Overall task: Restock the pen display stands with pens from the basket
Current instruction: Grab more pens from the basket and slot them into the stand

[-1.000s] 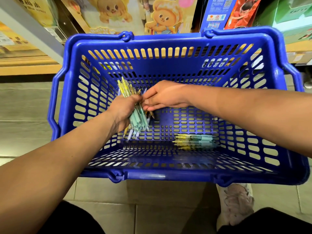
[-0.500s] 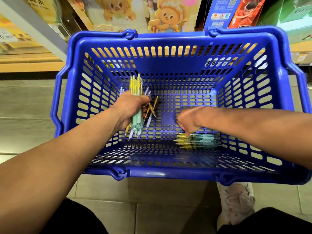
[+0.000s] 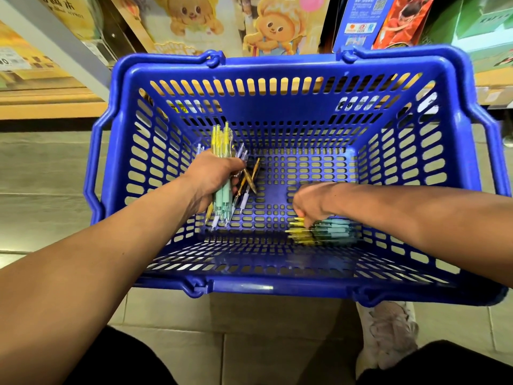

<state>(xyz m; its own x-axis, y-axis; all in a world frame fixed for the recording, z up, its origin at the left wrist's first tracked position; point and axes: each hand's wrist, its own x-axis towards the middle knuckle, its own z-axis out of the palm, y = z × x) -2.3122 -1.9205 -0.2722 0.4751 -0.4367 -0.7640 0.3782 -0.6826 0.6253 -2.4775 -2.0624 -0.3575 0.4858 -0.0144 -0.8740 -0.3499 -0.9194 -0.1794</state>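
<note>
A blue plastic basket (image 3: 277, 65) stands on the floor below me. Inside it, my left hand (image 3: 213, 179) is closed around a bundle of pens (image 3: 222, 195) with yellow tops and mint-green grips, held upright. A few gold and lilac pens stick out beside that bundle. On the basket floor at the front right lies a pile of the same yellow and green pens (image 3: 324, 232). My right hand (image 3: 311, 202) reaches down onto the left end of that pile, fingers curled on the yellow tips. Whether it has lifted any pen cannot be seen.
Behind the basket stands a shelf with cartoon-bear packaging (image 3: 272, 26), a blue box (image 3: 358, 20) and green boxes (image 3: 477, 23). A grey shelf post (image 3: 55, 43) slants at the left. My shoe (image 3: 388, 334) rests on the tiled floor at the front right.
My right hand left the bundle in my left hand and dropped to the pen pile at the basket's front right. The left hand turned its bundle more upright.
</note>
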